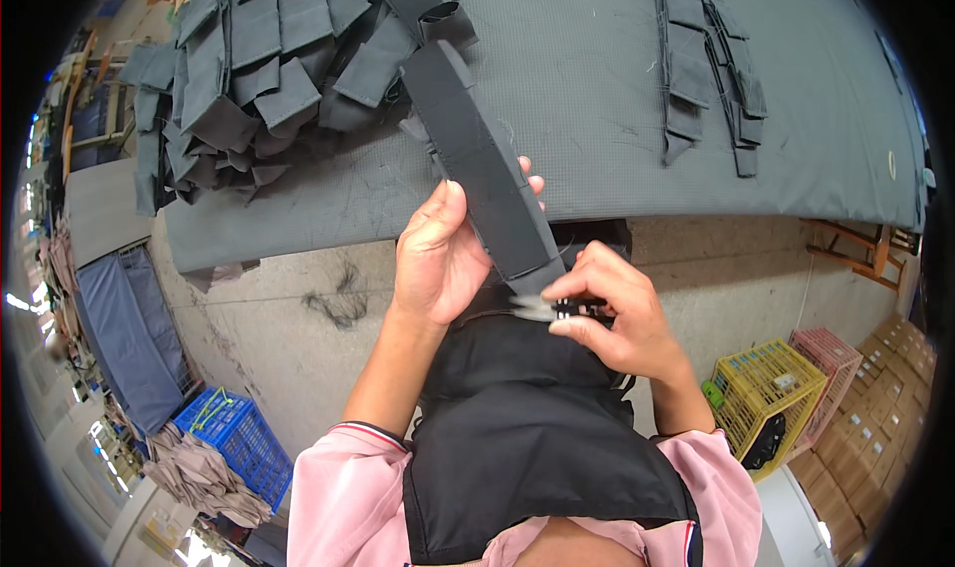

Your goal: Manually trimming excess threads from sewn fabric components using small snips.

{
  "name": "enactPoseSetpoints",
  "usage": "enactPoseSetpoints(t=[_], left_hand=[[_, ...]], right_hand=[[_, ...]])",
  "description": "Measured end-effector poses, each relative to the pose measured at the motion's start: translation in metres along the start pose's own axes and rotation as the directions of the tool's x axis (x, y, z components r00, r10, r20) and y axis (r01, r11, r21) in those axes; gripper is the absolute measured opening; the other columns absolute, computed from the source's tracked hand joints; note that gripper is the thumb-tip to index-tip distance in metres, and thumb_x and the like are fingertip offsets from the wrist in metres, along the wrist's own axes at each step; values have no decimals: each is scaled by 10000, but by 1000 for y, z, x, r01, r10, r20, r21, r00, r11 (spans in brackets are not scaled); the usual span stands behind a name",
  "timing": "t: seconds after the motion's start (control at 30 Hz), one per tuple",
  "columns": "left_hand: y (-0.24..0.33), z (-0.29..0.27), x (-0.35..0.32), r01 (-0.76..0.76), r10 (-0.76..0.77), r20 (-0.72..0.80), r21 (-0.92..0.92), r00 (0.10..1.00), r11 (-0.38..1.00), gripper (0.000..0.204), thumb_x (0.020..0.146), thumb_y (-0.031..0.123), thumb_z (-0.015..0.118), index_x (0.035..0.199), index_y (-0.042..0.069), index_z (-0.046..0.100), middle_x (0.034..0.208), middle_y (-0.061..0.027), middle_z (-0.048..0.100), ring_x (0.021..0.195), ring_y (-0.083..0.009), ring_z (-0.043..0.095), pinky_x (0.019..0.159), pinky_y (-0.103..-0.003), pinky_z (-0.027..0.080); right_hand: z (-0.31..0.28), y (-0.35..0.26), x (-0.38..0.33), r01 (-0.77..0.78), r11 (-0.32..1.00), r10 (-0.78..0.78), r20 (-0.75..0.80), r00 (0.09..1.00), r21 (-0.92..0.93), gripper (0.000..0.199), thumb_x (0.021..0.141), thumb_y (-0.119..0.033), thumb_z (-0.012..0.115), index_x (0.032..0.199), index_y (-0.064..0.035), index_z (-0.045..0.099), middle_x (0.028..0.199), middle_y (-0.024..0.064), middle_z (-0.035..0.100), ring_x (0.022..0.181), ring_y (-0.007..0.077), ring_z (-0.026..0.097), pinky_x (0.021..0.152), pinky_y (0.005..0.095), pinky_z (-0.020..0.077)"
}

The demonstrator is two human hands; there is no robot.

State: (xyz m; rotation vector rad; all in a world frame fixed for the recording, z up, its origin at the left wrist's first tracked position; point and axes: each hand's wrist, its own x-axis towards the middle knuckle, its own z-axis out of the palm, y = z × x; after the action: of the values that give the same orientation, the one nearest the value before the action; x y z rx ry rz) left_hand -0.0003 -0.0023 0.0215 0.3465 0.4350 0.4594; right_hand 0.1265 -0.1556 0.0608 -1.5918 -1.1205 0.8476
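My left hand (443, 249) is closed around a long dark grey fabric strip (477, 174), thumb on the near side and fingertips showing past its right edge. The strip runs from the table down toward my lap. In my right hand (622, 313) is a small pair of thread snips (542, 309), gripped between thumb and fingers. Their blades, smeared by motion, point left at the lower end of the strip. Whether they touch the fabric I cannot tell.
A heap of folded grey fabric pieces (259, 70) covers the left of the grey-covered table (577, 119). Two strips of similar pieces (686, 60) lie at right. Thread scraps (343, 298) litter the floor. Blue (244, 443) and yellow crates (766, 388) flank me.
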Motion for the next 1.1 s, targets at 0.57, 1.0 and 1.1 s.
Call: enactPoseSetpoints(t=[0.57,1.0,1.1], left_hand=[[-11,3,-8,90,-90,18,-18,996,996,350,991,243,419,1199,-28,492,1193,-149,573,1106,-232,557,964,-381,449],[-7,0,-7,72,-41,-146,210,988,975,338,993,234,404,1152,-49,501,1127,-192,589,1001,-261,601,891,-379,491],[-8,4,-6,71,-26,-172,265,985,961,343,993,228,406,1149,-60,509,1124,-183,596,996,-230,602,891,-351,486]], right_hand=[[16,20,29,254,828,-391,-189,901,-500,262,637,-46,749,874,-49,639,698,47,525,564,192,532,494,296,420],[5,19,13,2,968,-98,-373,923,-250,251,658,12,732,890,-37,651,760,81,544,612,186,524,530,289,446],[4,23,13,29,969,-116,-345,931,-246,256,665,-9,736,902,-49,647,764,69,527,588,176,519,514,288,434]])
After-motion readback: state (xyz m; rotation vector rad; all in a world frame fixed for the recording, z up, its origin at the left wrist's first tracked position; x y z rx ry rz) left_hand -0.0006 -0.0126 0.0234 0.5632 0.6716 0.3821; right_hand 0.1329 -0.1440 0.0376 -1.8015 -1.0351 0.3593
